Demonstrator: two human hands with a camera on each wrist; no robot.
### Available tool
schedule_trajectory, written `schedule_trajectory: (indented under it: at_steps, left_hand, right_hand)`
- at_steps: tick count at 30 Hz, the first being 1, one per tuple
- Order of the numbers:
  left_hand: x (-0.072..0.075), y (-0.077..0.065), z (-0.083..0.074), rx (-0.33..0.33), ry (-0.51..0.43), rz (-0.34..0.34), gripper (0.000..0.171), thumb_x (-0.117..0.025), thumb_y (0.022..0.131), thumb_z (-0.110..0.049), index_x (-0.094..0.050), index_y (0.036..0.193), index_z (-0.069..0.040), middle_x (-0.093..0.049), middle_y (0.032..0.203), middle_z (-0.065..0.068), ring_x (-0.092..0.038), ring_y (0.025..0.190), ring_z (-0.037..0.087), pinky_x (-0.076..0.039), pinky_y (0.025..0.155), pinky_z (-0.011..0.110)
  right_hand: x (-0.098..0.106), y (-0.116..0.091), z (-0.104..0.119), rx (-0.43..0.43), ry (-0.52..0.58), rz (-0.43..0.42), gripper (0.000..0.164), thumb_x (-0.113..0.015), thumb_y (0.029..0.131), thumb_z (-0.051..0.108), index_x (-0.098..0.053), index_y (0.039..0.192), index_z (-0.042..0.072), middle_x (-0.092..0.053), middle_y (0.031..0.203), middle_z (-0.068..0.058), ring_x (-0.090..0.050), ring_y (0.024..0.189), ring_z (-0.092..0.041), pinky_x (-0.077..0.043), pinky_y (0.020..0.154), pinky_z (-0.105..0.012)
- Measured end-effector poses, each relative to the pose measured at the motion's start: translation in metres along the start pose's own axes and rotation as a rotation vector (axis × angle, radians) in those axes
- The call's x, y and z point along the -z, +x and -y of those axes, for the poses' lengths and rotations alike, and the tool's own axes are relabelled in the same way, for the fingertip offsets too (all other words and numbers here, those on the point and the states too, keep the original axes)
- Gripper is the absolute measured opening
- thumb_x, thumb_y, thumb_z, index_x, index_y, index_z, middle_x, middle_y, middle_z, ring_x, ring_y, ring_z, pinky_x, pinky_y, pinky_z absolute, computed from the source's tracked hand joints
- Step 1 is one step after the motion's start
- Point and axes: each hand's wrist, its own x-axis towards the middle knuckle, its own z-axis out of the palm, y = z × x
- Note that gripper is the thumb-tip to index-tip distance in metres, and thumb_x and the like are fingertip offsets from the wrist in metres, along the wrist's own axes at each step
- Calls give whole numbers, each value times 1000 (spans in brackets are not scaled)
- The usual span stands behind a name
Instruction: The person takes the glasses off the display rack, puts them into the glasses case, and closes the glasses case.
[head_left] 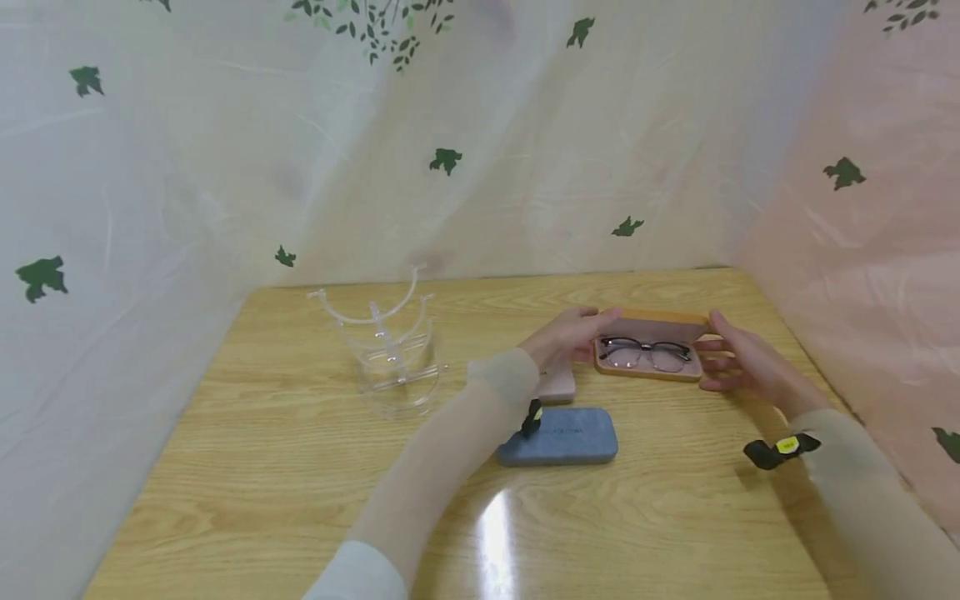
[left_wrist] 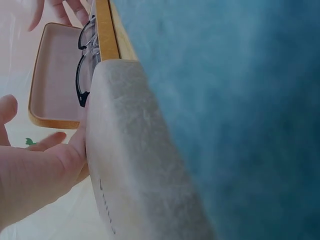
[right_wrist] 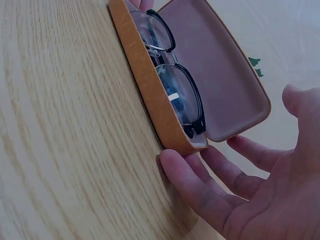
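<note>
An orange-brown glasses case [head_left: 649, 377] lies with its lid raised at the back right of the table. In it rest black half-rimmed eyeglasses [head_left: 647, 347], also seen in the right wrist view. My left hand [head_left: 572, 332] is at the case's left end, its fingers around the lid's corner and the thumb apart from it. At the other end, my right hand [head_left: 746, 358] reaches its fingertips to the base and lid corner, thumb raised off. Beneath my left wrist lie a pale grey-pink glasses case [head_left: 557, 385] and a blue glasses case [head_left: 573, 437], both closed.
A clear plastic tiered display stand [head_left: 390, 354] is on the left of the wooden table [head_left: 247, 467]. Pale sheeting [head_left: 525, 208] with green leaf prints rises behind the table and along both sides.
</note>
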Motion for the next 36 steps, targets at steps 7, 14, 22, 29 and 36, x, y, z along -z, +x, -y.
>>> schedule_trajectory:
  at_steps: [7, 14, 22, 29, 36]
  left_hand:
    - [-6, 8, 1, 4, 9, -31, 71, -59, 97, -60, -48, 151, -14, -55, 144, 7, -58, 123, 31, -51, 100, 45]
    - [-4, 12, 2, 20, -68, -28, 64, -64, 98, -52, -53, 146, -12, -58, 139, 7, -58, 122, 32, -52, 99, 44]
    - [-2, 15, 2, 30, -88, -9, 62, -66, 97, -50, -54, 144, -11, -58, 138, 7, -58, 121, 30, -52, 99, 44]
    - [-2, 15, 3, 21, -108, 4, 63, -67, 96, -49, -53, 144, -10, -58, 139, 6, -58, 122, 28, -52, 100, 44]
    - [-4, 13, 2, 17, -86, -9, 58, -66, 98, -47, -55, 141, -9, -60, 134, 6, -59, 120, 29, -52, 100, 44]
  right_hand:
    - [-4, 3, 1, -31, -15, -36, 93, -30, 102, 67, 0, 162, 3, -23, 154, -38, -58, 111, -27, -59, 85, -46]
    - [2, 8, -7, -21, 28, -43, 85, -41, 102, 62, -18, 160, 4, -44, 142, -27, -64, 101, -15, -59, 85, -44]
    - [0, 7, -6, -31, 23, -66, 87, -40, 102, 63, -15, 160, 4, -38, 147, -32, -65, 98, -10, -60, 85, -41]
    - [1, 9, -7, -41, 6, -67, 89, -38, 103, 63, -9, 161, 2, -37, 150, -34, -65, 97, -8, -60, 85, -39]
    - [6, 11, -12, -4, 27, -23, 92, -41, 102, 63, -8, 161, 1, -34, 150, -39, -65, 98, -10, -60, 85, -39]
